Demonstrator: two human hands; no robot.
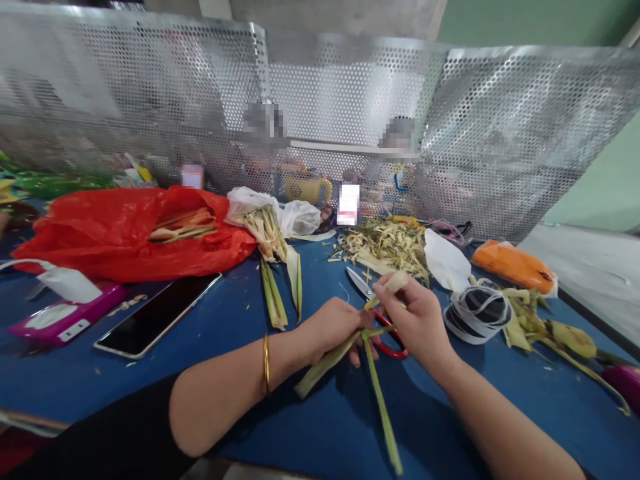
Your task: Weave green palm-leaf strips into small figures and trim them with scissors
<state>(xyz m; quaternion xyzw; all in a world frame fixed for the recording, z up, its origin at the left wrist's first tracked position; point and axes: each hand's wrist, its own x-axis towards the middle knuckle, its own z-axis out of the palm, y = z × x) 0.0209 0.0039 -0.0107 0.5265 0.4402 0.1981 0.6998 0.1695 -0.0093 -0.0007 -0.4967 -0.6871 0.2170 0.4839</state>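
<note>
A perforated metal partition (345, 87) is standing behind a blue work table (320, 413) in the head camera's view, with blurred figures showing through its holes. At the near middle of the table, a person's left hand (337, 328) is closing its fingers around pale-green leaf strips (383, 407) — one long piece is hanging toward the near edge — while the right hand (413, 307) is pinching a pale end of the bundle between thumb and fingers. Red-handled scissors (359, 283) are lying beneath the hands, partly hidden. Beyond them, a heap of leaf shreds (395, 245) is spreading near the partition. A red plastic bag (110, 230) and a dark phone (160, 315) are resting to the left; a roll of black-and-white cord (477, 315) and an orange packet (514, 265) are sitting to the right.
</note>
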